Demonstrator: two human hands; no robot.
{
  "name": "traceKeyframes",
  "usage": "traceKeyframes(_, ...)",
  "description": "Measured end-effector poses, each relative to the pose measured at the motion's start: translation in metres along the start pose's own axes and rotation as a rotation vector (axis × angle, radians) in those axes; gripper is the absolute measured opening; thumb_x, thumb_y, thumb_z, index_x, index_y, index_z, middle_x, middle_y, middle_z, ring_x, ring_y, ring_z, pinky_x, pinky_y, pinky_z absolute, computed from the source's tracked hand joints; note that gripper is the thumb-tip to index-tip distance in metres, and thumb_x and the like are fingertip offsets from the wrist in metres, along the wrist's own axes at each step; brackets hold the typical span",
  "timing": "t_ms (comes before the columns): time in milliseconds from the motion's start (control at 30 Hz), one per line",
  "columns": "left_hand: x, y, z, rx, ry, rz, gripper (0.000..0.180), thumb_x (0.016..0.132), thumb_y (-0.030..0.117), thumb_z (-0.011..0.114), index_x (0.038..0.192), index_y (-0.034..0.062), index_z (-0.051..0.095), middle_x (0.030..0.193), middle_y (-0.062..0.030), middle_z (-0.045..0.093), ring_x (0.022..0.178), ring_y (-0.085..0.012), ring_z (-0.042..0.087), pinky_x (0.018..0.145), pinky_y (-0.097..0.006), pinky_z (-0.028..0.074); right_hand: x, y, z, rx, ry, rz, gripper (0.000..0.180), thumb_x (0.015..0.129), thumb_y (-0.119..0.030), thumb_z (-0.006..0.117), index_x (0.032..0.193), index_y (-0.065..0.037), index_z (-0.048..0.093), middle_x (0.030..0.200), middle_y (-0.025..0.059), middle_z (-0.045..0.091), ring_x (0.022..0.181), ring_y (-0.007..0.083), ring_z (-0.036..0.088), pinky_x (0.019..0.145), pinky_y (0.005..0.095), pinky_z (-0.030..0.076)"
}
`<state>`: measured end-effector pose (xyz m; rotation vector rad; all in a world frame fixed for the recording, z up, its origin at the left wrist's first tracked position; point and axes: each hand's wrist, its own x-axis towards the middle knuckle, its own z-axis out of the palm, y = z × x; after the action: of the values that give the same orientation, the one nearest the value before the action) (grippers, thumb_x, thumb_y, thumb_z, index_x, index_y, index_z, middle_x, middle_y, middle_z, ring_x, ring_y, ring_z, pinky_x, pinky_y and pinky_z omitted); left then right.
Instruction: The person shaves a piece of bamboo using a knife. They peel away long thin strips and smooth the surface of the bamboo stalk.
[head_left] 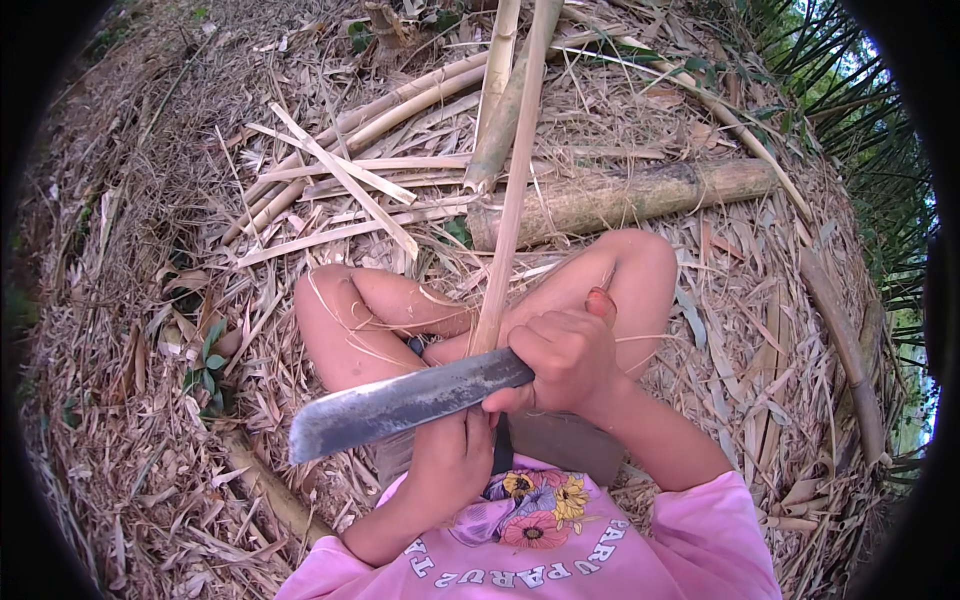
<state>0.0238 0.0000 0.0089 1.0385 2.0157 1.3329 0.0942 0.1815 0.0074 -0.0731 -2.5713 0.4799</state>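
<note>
Two things are in hand: a bamboo strip (512, 190) and a broad knife (400, 405). Thin, pale and long, the strip looks light and stiff along its length yet springy, with edges likely sharp and splintery, so it is best held flat near its near end, close to the blade, where it flexes least. Its long axis runs from the lap away to the far side, leaning slightly right, its far end passing out of view at the top. The knife looks heavy and rigid; its dark blade lies crosswise, tip pointing left and a little near, handle hidden in the right hand (565, 360), whose fingers are curled tight around it with the thumb raised. The left hand (455, 455) sits below the blade, its fingers pressed together about the strip's near end, though the grip itself is hidden. Both rest over bare folded knees and a pink shirt (560, 540). Farther out, a thick bamboo log (620, 195) lies crosswise just beyond the knees, split strips (340, 175) lie far left, and dry leaf litter (130, 330) covers the ground.
</note>
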Motion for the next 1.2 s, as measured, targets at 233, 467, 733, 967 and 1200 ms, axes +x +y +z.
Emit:
traceKeyframes(233,0.003,0.031,0.004,-0.280,-0.074,-0.352,0.022,0.107,0.017,0.037,0.108,-0.0003,0.052,0.066,-0.0036,0.050,0.051,-0.0124,0.048,0.050,-0.029,0.039,-0.017,0.063,0.009,-0.031,0.009,0.395,0.057,0.083,-0.066,0.062,0.067,-0.012,0.064,0.056,0.0064,0.060,0.051,0.0230,0.064,0.046,0.0404,0.047)
traceKeyframes(467,0.001,0.007,0.010,-0.284,0.065,-0.305,0.023,0.106,0.018,0.042,0.099,0.0012,0.056,0.072,-0.0010,0.052,0.055,-0.0045,0.047,0.046,-0.022,0.036,0.004,-0.017,-0.001,0.025,-0.070,0.137,0.066,0.084,-0.071,0.056,0.062,-0.008,0.056,0.057,0.0065,0.057,0.050,0.0226,0.060,0.048,0.0360,0.040)
traceKeyframes(733,0.001,0.025,-0.005,-0.091,0.070,-0.230,0.018,0.104,0.010,0.041,0.107,-0.0018,0.054,0.068,-0.0063,0.054,0.055,-0.0144,0.053,0.052,-0.031,0.043,0.007,0.015,0.007,-0.103,-0.055,0.191,0.065,0.084,-0.068,0.060,0.059,-0.008,0.055,0.052,0.0074,0.053,0.046,0.0247,0.058,0.047,0.0382,0.044)
traceKeyframes(967,0.009,0.032,0.003,-0.340,-0.045,-0.390,0.019,0.105,0.012,0.042,0.104,-0.0023,0.054,0.065,-0.0057,0.052,0.049,-0.0150,0.048,0.049,-0.032,0.040,0.009,0.002,-0.009,-0.088,-0.109,0.167,0.065,0.082,-0.069,0.061,0.059,-0.008,0.055,0.055,0.0082,0.055,0.050,0.0247,0.060,0.047,0.0385,0.044)
traceKeyframes(1200,0.006,0.019,-0.005,0.115,0.067,-0.006,0.012,0.096,-0.001,0.047,0.095,-0.0056,0.058,0.077,-0.0156,0.059,0.070,-0.0286,0.059,0.064,-0.040,0.045,0.010,-0.002,0.002,-0.010,0.031,-0.009,0.071,0.078,-0.075,0.059,0.058,-0.008,0.053,0.051,0.0069,0.055,0.046,0.0239,0.060,0.046,0.0367,0.048)
